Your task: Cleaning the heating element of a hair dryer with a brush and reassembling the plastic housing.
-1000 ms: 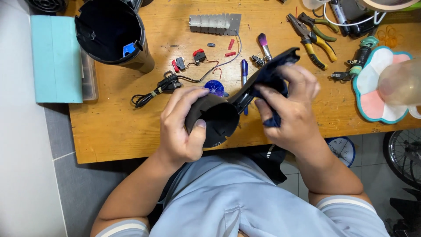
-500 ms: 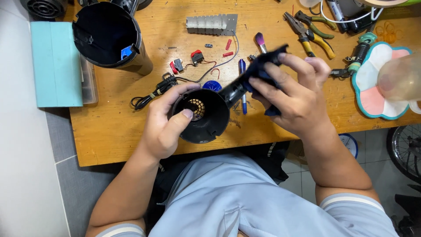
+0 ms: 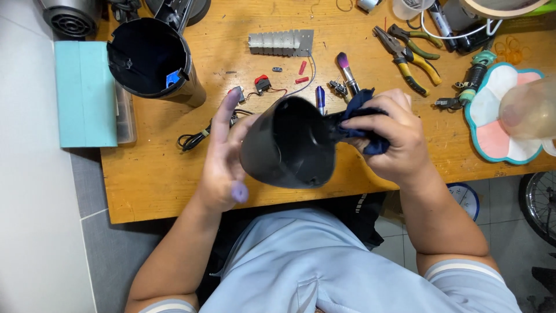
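A black, hollow hair-dryer housing (image 3: 289, 145) is held above the front edge of the wooden workbench (image 3: 150, 179), its round open end turned toward me. My right hand (image 3: 388, 139) is closed around its dark handle part. My left hand (image 3: 223, 156) lies flat against the left side of the round shell, fingers stretched upward and apart. Behind the hands on the bench lie a small red switch with wires (image 3: 263, 86), a black cable (image 3: 197, 136) and a blue-tipped screwdriver (image 3: 320, 97).
A black cylindrical shell (image 3: 153, 61) stands at the back left beside a teal box (image 3: 87, 93). A grey metal heating strip (image 3: 282, 42) lies at the back. Pliers (image 3: 408, 55), a brush (image 3: 346, 69) and a flower-shaped coaster (image 3: 501, 116) sit to the right.
The housing has been turned and brought closer, its open end now facing me. My left hand has let go its grip and opened flat against the shell.
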